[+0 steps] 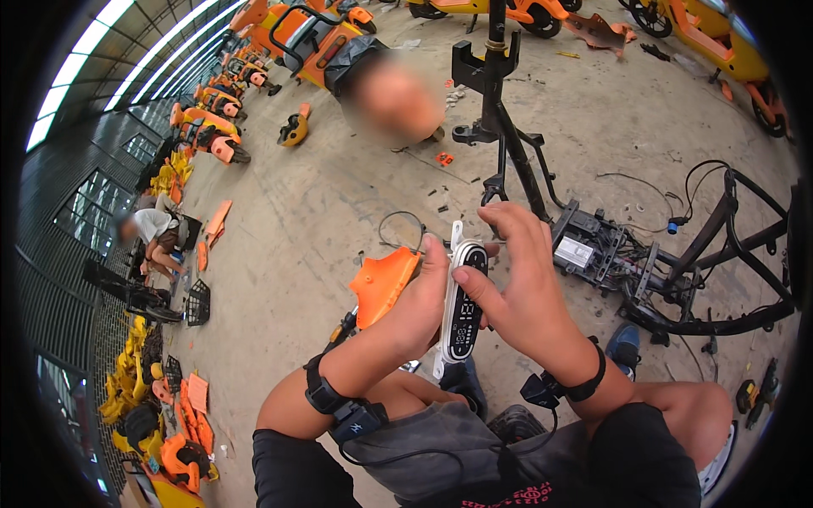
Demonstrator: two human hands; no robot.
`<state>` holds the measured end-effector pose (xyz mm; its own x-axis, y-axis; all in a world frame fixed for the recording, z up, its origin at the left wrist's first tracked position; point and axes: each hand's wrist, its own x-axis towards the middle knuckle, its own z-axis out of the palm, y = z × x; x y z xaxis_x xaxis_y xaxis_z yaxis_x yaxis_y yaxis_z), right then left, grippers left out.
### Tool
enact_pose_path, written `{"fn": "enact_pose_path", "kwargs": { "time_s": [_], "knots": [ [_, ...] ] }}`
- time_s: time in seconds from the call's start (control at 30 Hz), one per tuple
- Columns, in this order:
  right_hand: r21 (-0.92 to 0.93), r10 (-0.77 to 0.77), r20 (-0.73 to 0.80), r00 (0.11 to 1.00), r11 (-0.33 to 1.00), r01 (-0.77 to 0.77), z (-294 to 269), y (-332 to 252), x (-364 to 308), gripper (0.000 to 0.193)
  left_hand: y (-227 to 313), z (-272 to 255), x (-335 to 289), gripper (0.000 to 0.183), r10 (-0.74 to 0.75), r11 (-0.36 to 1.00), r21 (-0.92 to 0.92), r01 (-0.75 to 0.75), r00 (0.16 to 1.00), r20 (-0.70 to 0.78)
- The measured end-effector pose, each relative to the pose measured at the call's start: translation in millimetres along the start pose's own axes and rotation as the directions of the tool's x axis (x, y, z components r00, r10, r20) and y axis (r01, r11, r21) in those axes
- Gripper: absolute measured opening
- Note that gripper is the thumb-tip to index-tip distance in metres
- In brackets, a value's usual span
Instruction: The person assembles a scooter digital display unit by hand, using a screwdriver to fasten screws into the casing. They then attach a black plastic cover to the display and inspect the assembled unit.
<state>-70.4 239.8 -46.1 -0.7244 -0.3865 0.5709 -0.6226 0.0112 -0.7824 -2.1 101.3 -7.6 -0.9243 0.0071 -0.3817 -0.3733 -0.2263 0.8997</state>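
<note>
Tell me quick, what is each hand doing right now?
Left hand: closed around the long white and black display panel, holding it upright.
Right hand: also gripping the display panel, thumb pressed on its black face, fingers curled over its top.

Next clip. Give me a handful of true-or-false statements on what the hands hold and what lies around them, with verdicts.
1. Both hands grip one long white-edged panel with a black face. True: the left hand and right hand hold the display panel.
2. The panel lies flat on the floor. False: it is held up above the person's lap.
3. An orange plastic cover sits just left of the left hand. True.
4. The black bike frame stands upright on two wheels. False: it lies stripped on the concrete floor, with no wheels visible.
</note>
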Motion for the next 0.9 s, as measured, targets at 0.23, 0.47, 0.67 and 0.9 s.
{"fn": "enact_pose_path", "kwargs": {
  "time_s": [0.23,0.47,0.67,0.9],
  "knots": [
    [-0.036,-0.079,0.068,0.995,0.996,0.082,-2,-5,-4,0.071,-2,-5,0,0.084,0.003,1.0,-0.009,-0.004,0.996,-0.084],
    [-0.061,-0.127,0.095,0.987,0.989,0.133,-2,-8,-8,0.075,-2,-12,1,0.079,0.012,1.0,0.017,-0.011,0.998,-0.06],
    [0.023,-0.058,0.171,0.984,0.998,0.055,4,-15,-16,0.077,11,0,-1,0.083,-0.039,0.997,-0.069,0.029,0.988,-0.147],
    [-0.038,-0.084,0.185,0.979,0.995,0.093,4,-20,-18,0.087,14,-2,-1,0.079,-0.068,0.99,-0.136,0.045,0.983,-0.172]
  ]
}}
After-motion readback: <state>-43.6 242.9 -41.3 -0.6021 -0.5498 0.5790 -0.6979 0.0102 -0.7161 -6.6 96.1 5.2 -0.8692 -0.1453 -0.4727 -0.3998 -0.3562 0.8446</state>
